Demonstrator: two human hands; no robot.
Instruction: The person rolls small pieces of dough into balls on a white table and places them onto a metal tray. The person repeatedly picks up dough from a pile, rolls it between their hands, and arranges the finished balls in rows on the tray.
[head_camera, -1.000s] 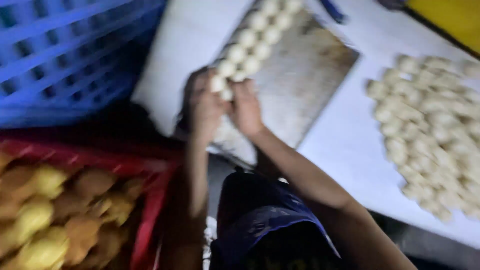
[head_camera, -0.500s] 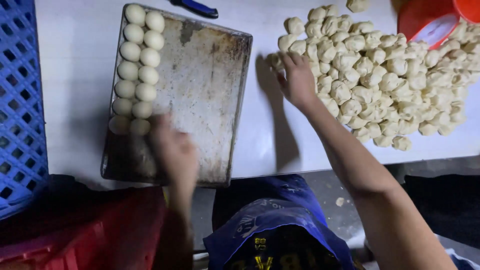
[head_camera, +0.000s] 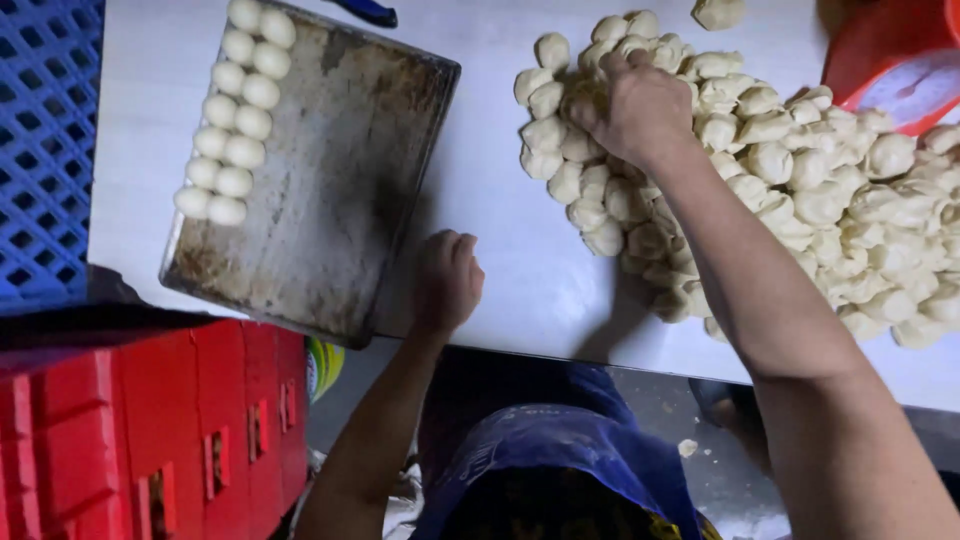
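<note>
White table: dough pile seemingly under right grip

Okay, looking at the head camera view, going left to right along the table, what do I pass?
Blue crate → two rows of dough balls on the left side of the metal tray → left hand, closed → right hand on the pile of dough pieces → red container.

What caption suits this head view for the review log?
Right hand reaches into a pile of dough pieces; left hand rests closed on the white table beside a worn baking tray.
</note>
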